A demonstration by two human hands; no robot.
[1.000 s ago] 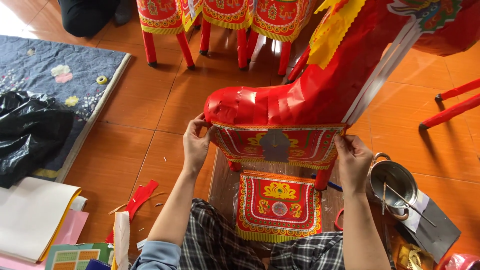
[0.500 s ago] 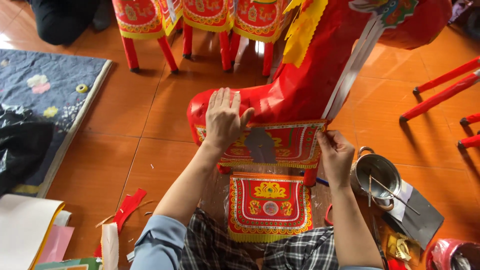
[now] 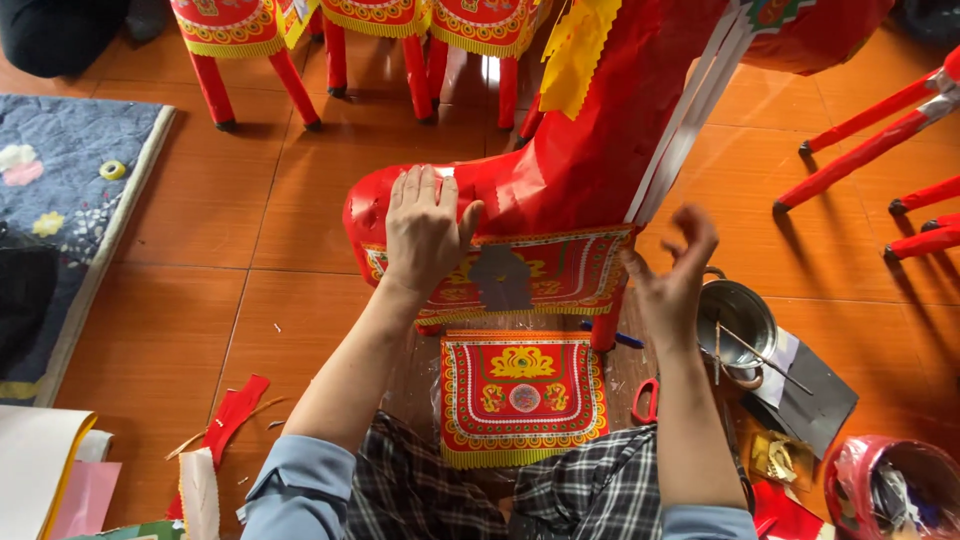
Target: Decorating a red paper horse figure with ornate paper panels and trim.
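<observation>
While the left hand [image 3: 424,228] lies flat, fingers spread, on the back of a red paper horse [image 3: 560,170], the right hand [image 3: 672,275] hovers just off the flank, fingers loosely open, gripping nothing. Horse stands on the orange tile floor [image 3: 250,300] before the person's knees. Body glossy red, creased; neck rises to upper right with white strips and a yellow fringed tuft [image 3: 580,45]. Saddle cloth [image 3: 545,275] glued along the flank: red, yellow pattern, green fringe, grey patch at its middle. Second printed panel [image 3: 522,395] lies flat below the belly, square, red with a gold motif and yellow fringe. Metal pot [image 3: 738,318] with sticks just right of the right hand; red scissors [image 3: 646,400] beside the panel. More red-legged figures [image 3: 330,30] at top. Red scraps [image 3: 230,415] lower left.
</observation>
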